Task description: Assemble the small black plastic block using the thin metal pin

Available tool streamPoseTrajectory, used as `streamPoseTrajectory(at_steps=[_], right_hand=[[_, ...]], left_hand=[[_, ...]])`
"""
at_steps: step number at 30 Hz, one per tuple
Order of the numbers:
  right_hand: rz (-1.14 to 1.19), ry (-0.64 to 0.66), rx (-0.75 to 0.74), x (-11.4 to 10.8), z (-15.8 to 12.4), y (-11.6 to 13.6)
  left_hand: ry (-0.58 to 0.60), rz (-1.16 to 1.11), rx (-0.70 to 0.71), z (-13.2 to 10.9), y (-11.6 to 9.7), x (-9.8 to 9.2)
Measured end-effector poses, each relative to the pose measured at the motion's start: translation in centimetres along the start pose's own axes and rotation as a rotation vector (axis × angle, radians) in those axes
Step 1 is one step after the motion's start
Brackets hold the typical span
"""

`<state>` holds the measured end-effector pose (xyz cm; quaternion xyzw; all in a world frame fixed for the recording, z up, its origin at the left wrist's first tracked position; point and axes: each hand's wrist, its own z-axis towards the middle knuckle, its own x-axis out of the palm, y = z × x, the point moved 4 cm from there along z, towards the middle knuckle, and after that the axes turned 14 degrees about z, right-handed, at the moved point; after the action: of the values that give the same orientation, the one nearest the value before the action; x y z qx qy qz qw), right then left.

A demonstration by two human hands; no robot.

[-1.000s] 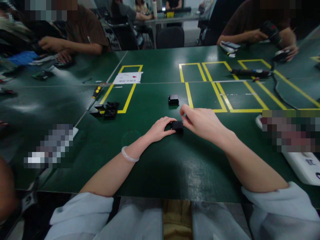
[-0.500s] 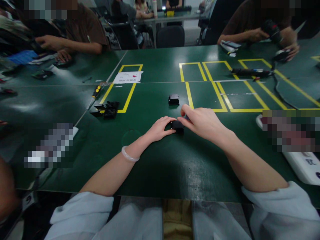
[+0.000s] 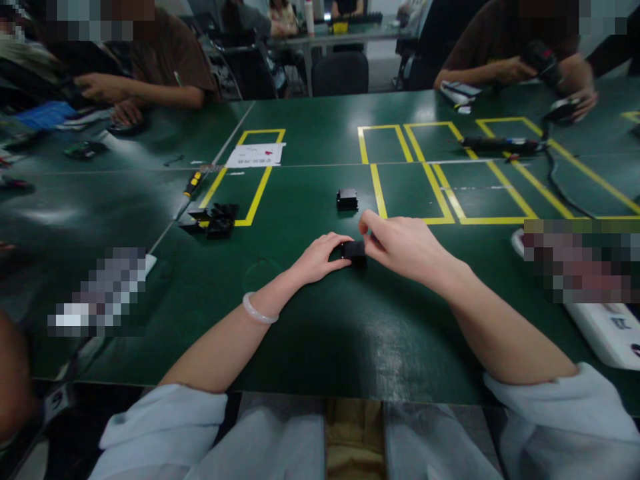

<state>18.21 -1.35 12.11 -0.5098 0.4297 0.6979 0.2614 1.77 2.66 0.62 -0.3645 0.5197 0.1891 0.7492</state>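
A small black box-shaped part [image 3: 354,251] rests on the green table [image 3: 310,347]. My left hand [image 3: 320,259] grips its left side, thumb on the near edge and fingers on the far edge. At the part's right end, my right hand [image 3: 400,245] is closed with thumb and forefinger pinched; what they hold, if anything, is hidden by the hand. Just beyond stands a second black box-shaped part [image 3: 347,199], apart from both hands. Farther left lie black bracket-like pieces [image 3: 220,220] on yellow tape.
A yellow-and-black screwdriver [image 3: 193,183] and a white paper label [image 3: 255,155] lie left of centre. To the right are a corded black tool [image 3: 503,144] and a white device [image 3: 607,333]. Co-workers sit across the table, one holding a dark tool [image 3: 544,63].
My right thumb and forefinger have curled in slightly at the part's right end. My left hand and the black part stay where they were.
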Motion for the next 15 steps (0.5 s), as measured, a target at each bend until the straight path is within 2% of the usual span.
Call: streamPoseTrajectory(at_steps=[15], right_hand=[[-0.023,-0.025,-0.008,0.3,0.14,-0.31]], left_hand=[[0.009,0.003,-0.01,-0.04,-0.05,-0.12]])
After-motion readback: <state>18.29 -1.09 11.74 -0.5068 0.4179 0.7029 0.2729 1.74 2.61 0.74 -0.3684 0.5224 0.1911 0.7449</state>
